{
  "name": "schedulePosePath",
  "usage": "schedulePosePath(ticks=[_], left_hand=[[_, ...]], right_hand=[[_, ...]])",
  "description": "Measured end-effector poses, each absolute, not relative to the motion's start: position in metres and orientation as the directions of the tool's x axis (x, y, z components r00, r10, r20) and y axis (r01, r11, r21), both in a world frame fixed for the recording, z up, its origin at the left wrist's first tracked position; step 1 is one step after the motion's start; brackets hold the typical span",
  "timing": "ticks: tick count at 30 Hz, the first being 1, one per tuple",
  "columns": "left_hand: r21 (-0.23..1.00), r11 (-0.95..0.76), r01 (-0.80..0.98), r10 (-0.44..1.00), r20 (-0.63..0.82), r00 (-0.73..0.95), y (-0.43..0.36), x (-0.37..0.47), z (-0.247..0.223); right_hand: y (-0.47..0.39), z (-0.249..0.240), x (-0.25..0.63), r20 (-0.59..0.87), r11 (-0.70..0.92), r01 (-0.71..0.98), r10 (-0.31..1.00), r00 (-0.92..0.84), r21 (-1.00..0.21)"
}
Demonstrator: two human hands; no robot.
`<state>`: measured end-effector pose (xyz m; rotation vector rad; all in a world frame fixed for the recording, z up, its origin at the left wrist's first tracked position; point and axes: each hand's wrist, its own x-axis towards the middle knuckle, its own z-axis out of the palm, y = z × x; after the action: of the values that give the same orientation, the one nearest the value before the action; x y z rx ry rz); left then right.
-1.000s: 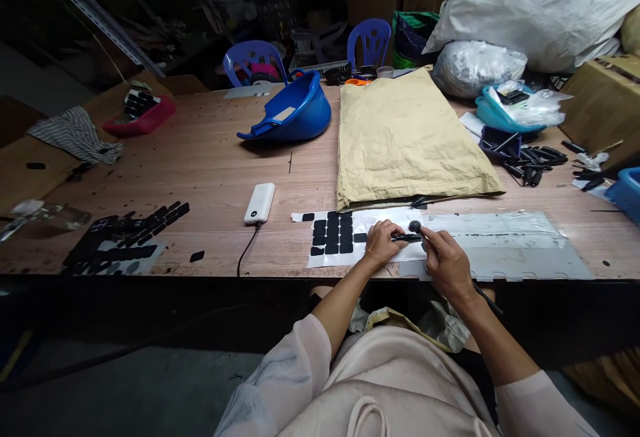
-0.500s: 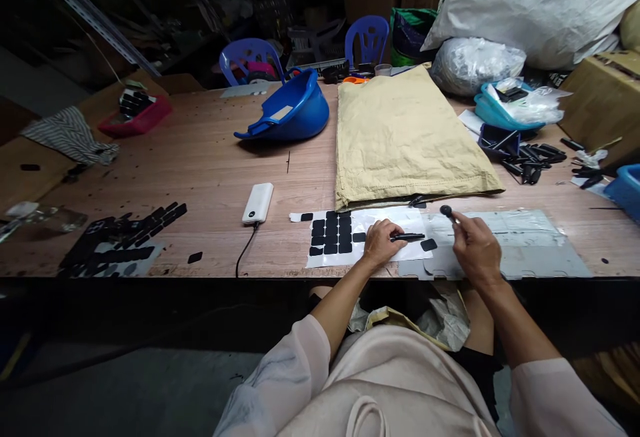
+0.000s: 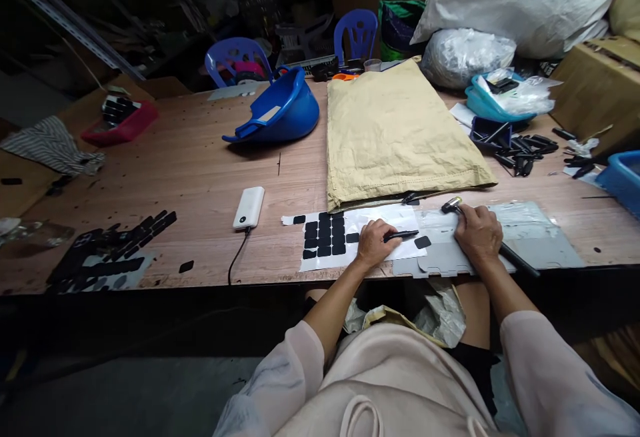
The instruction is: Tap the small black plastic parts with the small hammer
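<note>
My left hand (image 3: 373, 242) rests on a white sheet (image 3: 320, 262). Its fingers are closed on the end of a slim black pen-like piece (image 3: 403, 234) that points right. Rows of black rounded patches (image 3: 325, 236) lie on the sheet to the left of that hand. My right hand (image 3: 479, 232) grips a small hammer (image 3: 520, 260) near its head, the dark handle slanting down to the right past my wrist. Under the right hand lies a grey board (image 3: 545, 244) partly covered with clear tape or film. One loose black patch (image 3: 423, 242) sits between my hands.
Behind the sheet lies a large tan sack (image 3: 400, 137). A blue basin (image 3: 285, 110) and a white power bank (image 3: 249, 207) with a cable stand left of it. At right are a pile of black pieces (image 3: 525, 150), a teal bowl (image 3: 495, 110) and a cardboard box (image 3: 600, 90).
The hammer has swung round in my right hand: its head now shows side-on and its handle shows. My left hand keeps its hold on the black piece. The whole view has shifted slightly.
</note>
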<state>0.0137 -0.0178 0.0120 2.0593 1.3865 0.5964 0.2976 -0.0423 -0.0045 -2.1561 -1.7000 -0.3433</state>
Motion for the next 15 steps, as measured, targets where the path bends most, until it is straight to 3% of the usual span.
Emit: schedulePosePath(ticks=[5,8,11,15], left_hand=[[0.737,-0.456,0.499,0.825,0.14,0.547,-0.064,-0.004,0.022],[0.795,-0.452,0.404,0.748,0.091,0.658,-0.11,-0.015,0.015],[0.787,-0.338,0.516,0.789,-0.063,0.611,-0.14,-0.02,-0.006],[0.602,-0.19,0.776,0.815,-0.344,0.467,-0.145,-0.02,-0.026]], right_hand=[[-0.042,-0.002,0.296,0.398,-0.21,0.971,0.886,0.238,-0.114],[-0.042,-0.003,0.295,0.406,-0.217,0.971,0.882,0.239,-0.099],[-0.041,-0.003,0.294,0.41,-0.225,0.97,0.88,0.241,-0.089],[-0.041,-0.003,0.293,0.418,-0.224,0.97,0.876,0.241,-0.09]])
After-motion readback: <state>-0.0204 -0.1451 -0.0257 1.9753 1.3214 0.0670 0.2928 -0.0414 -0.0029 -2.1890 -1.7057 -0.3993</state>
